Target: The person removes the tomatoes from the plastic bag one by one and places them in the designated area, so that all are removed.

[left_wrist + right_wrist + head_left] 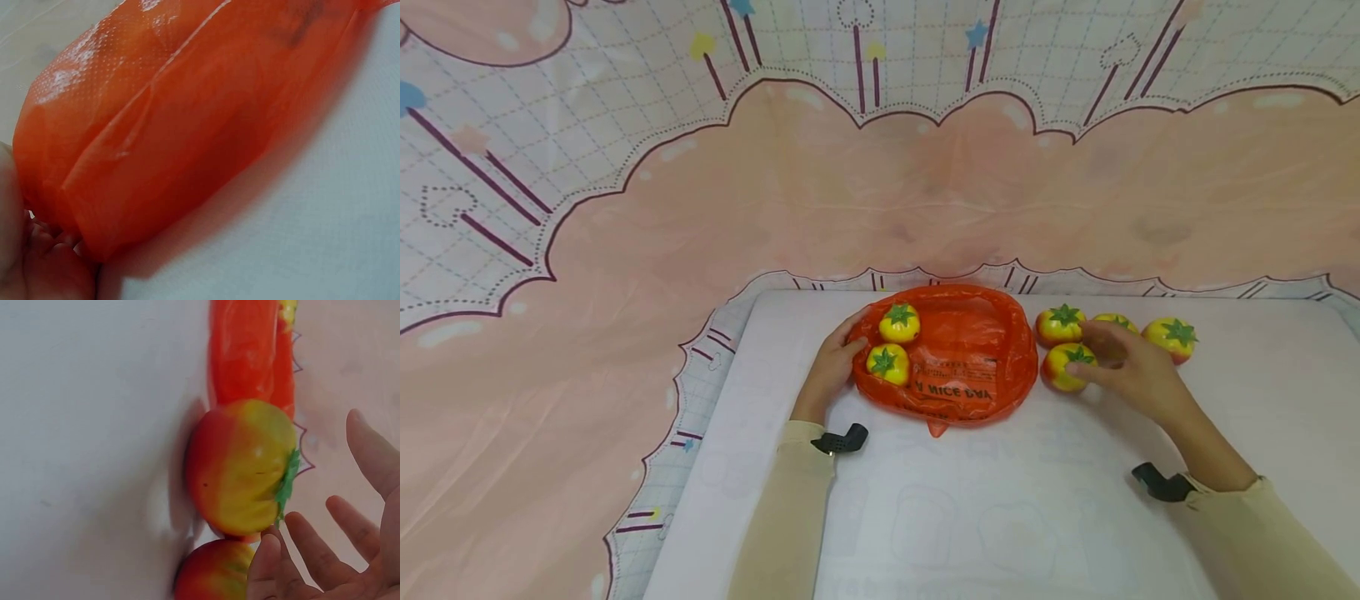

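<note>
In the head view, a red plastic bag [1026, 333] lies spread open with its rim rolled into a ring. Two red-and-yellow toy tomatoes with green leaves, a rear one [900, 323] and a front one [888, 365], sit at its left side. My left hand [837, 360] grips the left rim, thumb over the edge; the bag's side [181, 150] fills the left wrist view. Right of the bag, my right hand [1138, 371] reaches around the nearest loose tomato [1060, 369]. The right wrist view shows its fingers [312, 550] spread beside that tomato [240, 469].
Behind the nearest loose tomato sits another tomato [1058, 323]. A partly hidden tomato [1112, 318] and one farther right [1172, 336] are close to the right hand. All rest on a white table [962, 508], with a patterned pink cloth [925, 200] behind it.
</note>
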The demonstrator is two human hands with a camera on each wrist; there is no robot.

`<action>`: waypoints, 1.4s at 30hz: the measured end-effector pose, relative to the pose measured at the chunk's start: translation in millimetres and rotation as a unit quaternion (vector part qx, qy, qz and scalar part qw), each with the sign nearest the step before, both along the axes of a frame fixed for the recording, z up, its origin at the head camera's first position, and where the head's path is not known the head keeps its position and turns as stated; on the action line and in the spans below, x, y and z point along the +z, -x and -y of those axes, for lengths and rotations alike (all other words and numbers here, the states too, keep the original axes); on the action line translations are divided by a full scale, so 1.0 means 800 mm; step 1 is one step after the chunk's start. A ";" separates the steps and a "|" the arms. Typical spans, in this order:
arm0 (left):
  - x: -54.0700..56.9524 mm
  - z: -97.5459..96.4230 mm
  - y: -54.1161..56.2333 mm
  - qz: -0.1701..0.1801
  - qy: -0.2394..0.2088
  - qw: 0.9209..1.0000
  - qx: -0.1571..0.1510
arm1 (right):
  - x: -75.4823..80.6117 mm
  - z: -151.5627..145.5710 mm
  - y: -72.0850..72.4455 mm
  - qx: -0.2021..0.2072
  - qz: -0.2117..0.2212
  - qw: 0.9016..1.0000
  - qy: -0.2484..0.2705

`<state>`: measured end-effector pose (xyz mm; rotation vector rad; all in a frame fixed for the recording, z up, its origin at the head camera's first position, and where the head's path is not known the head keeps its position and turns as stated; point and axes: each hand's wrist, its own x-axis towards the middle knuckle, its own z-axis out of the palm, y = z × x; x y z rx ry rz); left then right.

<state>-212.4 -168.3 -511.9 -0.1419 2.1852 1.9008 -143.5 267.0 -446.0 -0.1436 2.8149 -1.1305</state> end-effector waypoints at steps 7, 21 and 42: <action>-0.001 0.000 0.001 0.002 -0.004 1.000 0.001 | 0.008 0.007 0.002 0.002 -0.023 1.000 -0.006; 0.000 0.000 0.001 0.004 0.000 1.000 -0.001 | 0.015 0.028 0.007 0.006 -0.042 0.999 0.019; -0.002 0.001 0.002 0.002 -0.013 1.000 -0.007 | 0.012 0.071 0.017 0.028 -0.011 0.998 0.047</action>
